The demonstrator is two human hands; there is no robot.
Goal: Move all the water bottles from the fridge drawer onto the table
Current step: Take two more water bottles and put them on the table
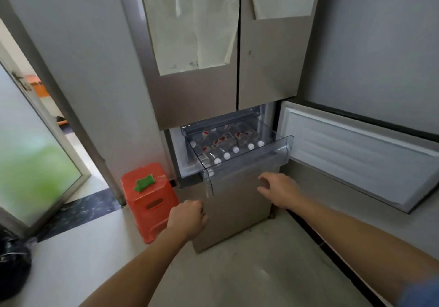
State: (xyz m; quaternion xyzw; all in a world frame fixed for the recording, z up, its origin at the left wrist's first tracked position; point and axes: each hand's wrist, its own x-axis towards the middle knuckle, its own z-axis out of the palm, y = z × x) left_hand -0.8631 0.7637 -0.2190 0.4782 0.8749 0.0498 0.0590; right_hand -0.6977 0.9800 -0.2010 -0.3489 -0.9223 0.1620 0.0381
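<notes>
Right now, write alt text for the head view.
A clear fridge drawer stands pulled out, packed with white-capped water bottles lying on their sides. Both bare hands hover empty below it, the left hand loosely curled, the right hand open. An orange stool sits left of the fridge.

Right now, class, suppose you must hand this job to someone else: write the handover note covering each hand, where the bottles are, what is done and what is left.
Left hand: loosely closed, empty, below the drawer's left corner.
Right hand: open, fingers spread, empty, just under the drawer front.
Fridge drawer: pulled out, its door swung open to the right.
Water bottles: lying in the drawer, white caps toward the front; none held.
Done: door and drawer opened.
Left: lift every bottle out and carry it to the table, which is out of view.
</notes>
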